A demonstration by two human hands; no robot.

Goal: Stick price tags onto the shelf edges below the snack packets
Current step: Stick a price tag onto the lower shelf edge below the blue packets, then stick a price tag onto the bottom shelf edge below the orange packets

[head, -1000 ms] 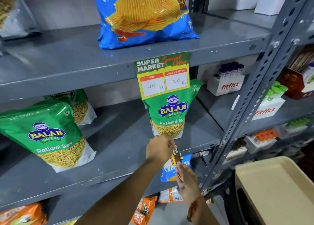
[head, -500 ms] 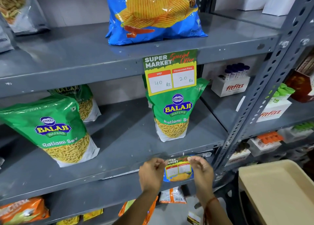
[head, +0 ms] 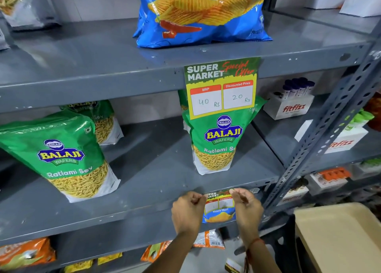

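A small "Super Market" price tag [head: 219, 201] lies against the front edge of the middle grey shelf [head: 123, 213], below a green Balaji Ratlami Sev packet [head: 216, 143]. My left hand [head: 188, 213] pinches its top left corner and my right hand [head: 246, 209] pinches its top right corner. The tag's lower part overlaps a blue packet [head: 219, 217] on the shelf beneath. A larger filled-in price tag [head: 221, 88], reading 40 Rs and 20 Rs, hangs from the upper shelf edge under a blue chips packet [head: 203, 15].
A second green Balaji packet [head: 61, 155] stands at the left of the middle shelf. Orange packets [head: 24, 254] lie on the bottom shelf. A perforated upright post [head: 321, 136] stands to the right, white fitfizz boxes [head: 290, 106] beyond it, and a beige tray [head: 346, 237] at lower right.
A second ago the tag was edge-on between both hands below the shelf edge. It has since been turned flat, with a hand at each top corner, against the middle shelf edge.
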